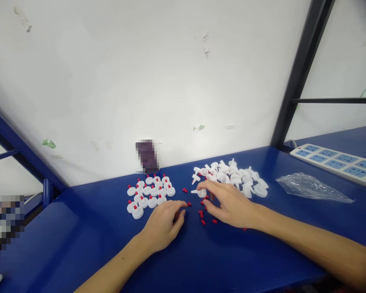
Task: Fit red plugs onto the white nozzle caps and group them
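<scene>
My left hand (pixel 164 226) is low over the blue table, its thumb and index finger apart. A small red cap (pixel 189 204) lies at its index fingertip; I cannot tell whether they touch. My right hand (pixel 232 204) has a white nozzle cap (pixel 201 193) between its index finger and thumb, the thin spout pointing left. Several loose red caps (pixel 201 214) are scattered under and between the hands. Beyond my left hand, white nozzle caps with red tips (pixel 152 201) stand upright in a group. A heap of white nozzle caps without red tips (pixel 232 175) lies behind my right hand.
A clear plastic bag (pixel 311 188) lies to the right on the blue table (pixel 88 232). Farther right is a white power strip (pixel 338 160) with blue sockets. A blurred dark purple object (pixel 149 156) leans against the wall. Metal frame posts (pixel 301 73) rise at both sides.
</scene>
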Demonstrator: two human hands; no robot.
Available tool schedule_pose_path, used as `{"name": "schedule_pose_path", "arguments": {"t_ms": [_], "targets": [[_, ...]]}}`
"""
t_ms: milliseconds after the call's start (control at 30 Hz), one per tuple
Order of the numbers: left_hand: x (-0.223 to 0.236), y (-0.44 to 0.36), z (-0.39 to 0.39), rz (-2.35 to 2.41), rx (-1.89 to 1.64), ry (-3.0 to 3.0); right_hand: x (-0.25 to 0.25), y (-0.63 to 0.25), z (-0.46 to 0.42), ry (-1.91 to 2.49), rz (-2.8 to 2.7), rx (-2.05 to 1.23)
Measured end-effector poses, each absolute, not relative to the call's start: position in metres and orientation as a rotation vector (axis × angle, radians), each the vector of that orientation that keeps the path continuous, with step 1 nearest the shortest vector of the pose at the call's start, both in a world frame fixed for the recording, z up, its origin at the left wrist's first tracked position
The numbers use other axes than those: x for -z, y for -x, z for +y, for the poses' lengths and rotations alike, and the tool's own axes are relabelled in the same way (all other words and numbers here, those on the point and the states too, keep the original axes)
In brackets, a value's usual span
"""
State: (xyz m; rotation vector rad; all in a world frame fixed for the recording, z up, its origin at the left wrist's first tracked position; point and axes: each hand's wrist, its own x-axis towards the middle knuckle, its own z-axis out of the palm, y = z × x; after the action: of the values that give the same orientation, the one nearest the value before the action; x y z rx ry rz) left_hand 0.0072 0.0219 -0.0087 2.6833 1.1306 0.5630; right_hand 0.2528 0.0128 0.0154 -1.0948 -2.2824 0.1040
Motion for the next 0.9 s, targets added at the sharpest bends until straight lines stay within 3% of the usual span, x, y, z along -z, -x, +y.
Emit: {"name": "schedule_pose_path", "arguments": {"t_ms": [900], "targets": [[0.0122, -0.0072, 0.0256, 1.086, -0.541, -2.696, -0.0074, -0.2541, 0.0161, 1.09, -2.366, -0.137]]}}
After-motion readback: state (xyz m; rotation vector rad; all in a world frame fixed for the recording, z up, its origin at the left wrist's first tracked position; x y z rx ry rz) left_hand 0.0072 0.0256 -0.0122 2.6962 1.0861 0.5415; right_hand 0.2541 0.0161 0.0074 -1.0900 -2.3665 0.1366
